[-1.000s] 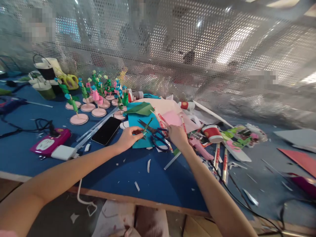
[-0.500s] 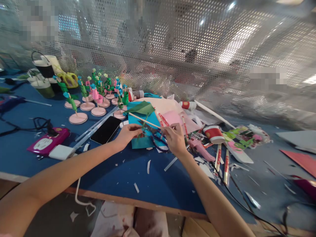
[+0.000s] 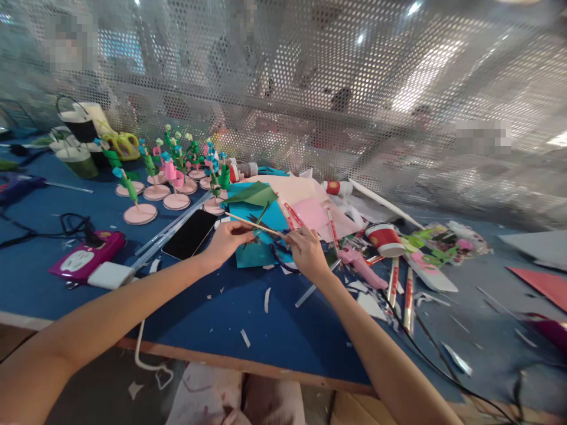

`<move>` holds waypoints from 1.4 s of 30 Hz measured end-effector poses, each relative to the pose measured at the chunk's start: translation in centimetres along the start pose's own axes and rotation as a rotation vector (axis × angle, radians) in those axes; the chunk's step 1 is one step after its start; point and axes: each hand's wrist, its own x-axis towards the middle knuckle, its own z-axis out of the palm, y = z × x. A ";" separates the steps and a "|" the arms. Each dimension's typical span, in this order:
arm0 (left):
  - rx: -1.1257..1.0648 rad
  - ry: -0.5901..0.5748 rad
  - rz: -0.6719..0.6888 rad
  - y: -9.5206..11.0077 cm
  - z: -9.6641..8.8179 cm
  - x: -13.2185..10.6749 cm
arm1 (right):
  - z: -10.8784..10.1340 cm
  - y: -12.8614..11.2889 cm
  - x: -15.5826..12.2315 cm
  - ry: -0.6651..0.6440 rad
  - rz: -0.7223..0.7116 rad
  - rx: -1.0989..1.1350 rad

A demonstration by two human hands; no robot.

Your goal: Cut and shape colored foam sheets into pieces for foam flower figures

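Observation:
A thin wooden stick (image 3: pixel 243 219) slants across in front of me, its right end pinched in my right hand (image 3: pixel 306 250). My left hand (image 3: pixel 231 241) is closed, thumb and finger together on a narrow green paper strip (image 3: pixel 263 213) that crosses the stick. Beneath both hands lie a blue paper sheet (image 3: pixel 252 257) and dark-handled scissors (image 3: pixel 278 257), partly covered by the right hand. A green paper sheet (image 3: pixel 253 196) rests just behind the stick.
Paper flowers on round pink bases (image 3: pixel 140 215) stand at left. Nearby lie a black phone (image 3: pixel 189 235) and a magenta power socket (image 3: pixel 91 257). To the right are a pink glue gun (image 3: pixel 362 268), a paper cup (image 3: pixel 384 240) and paper scraps. A perforated metal screen (image 3: pixel 283 88) rises behind.
My right hand has moved slightly left and down, bringing the stick lower and closer to my left hand. The green strip now crosses the stick. My left hand has barely moved.

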 end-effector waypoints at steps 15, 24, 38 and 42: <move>0.145 -0.043 0.043 -0.1 0.1 -0.2 | -0.1 -0.2 0.2 0.098 0.032 0.008; 0.291 -0.069 0.134 -0.2 -0.1 -0.2 | -0.1 0.0 0.2 0.164 0.033 0.014; 0.067 -0.166 -0.074 -0.4 0.3 -0.4 | -0.7 0.5 0.3 0.324 0.173 0.121; -0.020 -0.131 -0.125 -0.5 0.1 -0.1 | -0.9 0.3 0.3 0.238 0.019 0.107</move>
